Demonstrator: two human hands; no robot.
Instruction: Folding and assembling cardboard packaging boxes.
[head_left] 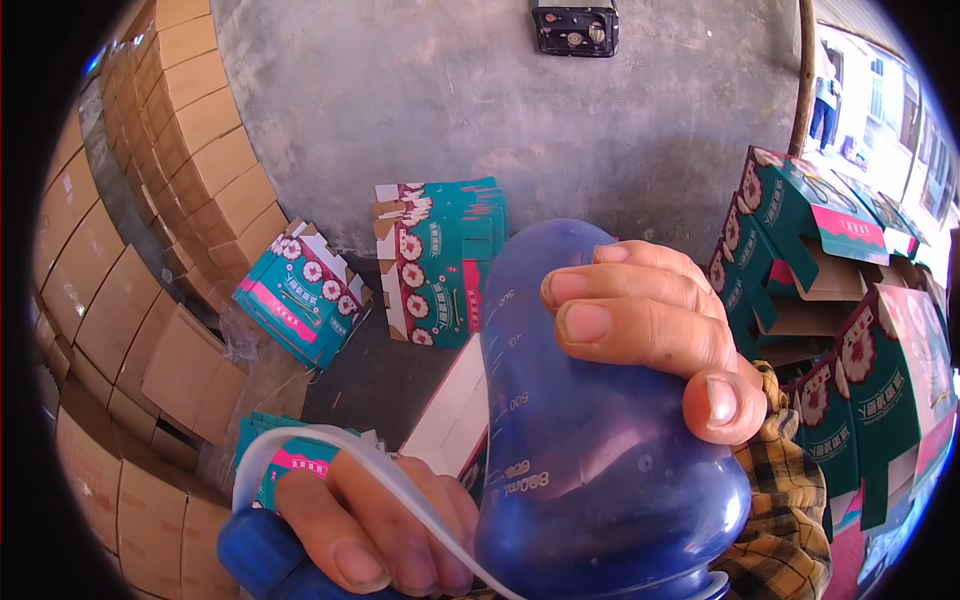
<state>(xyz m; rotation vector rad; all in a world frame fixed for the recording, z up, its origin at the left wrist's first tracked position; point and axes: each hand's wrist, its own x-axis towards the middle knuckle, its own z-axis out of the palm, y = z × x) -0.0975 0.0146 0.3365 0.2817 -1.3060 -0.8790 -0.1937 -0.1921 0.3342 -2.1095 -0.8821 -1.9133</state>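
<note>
A translucent blue water bottle (pixel 600 480) with measuring marks fills the middle of the head view, very close. It is tilted with its rounded base up and its neck at the lower edge. My right hand (pixel 660 320) is closed on its right side, fingertips and thumb pressed on the blue wall. At the lower left, my left hand (pixel 390 520) has its fingers curled by the bottle's blue cap (pixel 260 555). A pale flexible strap (pixel 330 435) arches from the cap past the left fingers towards the neck. The palm side of the left hand is hidden.
Brown cartons (pixel 110 310) are stacked along the left. Flattened green and pink boxes (pixel 440 260) lean by the grey wall (pixel 500 110). More printed boxes (pixel 870 390), some partly folded, are heaped on the right. A person (pixel 825 100) stands outside at the far right.
</note>
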